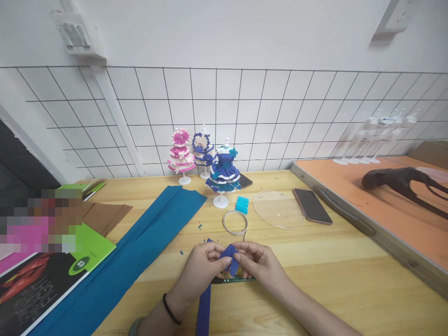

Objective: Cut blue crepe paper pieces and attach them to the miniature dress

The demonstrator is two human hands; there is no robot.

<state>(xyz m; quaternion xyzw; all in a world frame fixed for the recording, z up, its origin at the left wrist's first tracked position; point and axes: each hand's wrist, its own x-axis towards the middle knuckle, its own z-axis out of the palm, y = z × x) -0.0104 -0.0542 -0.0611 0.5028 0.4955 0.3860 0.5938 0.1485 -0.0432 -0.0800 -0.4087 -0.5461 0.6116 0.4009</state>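
Near the front middle of the table, a small folded piece of purple-blue paper point(230, 259) is pinched between both hands. My left hand point(206, 266) grips its left side between thumb and fingers, and a black band circles that wrist. On the right side, my right hand point(257, 260) holds it with thumb and forefinger. Under the hands lies a thin green-handled tool point(235, 280), partly hidden. A long purple-blue strip point(204, 310) runs beneath my left hand toward the front edge. A roll of narrow tape point(235, 222) rests just beyond the fingers.
Three paper dresses on stands, one blue and teal point(224, 170), stand at the back. Teal paper point(150, 242) and a magazine point(38, 289) cover the left. A clear disc point(279, 209), a phone point(312, 206) and an orange board point(378, 196) are right.
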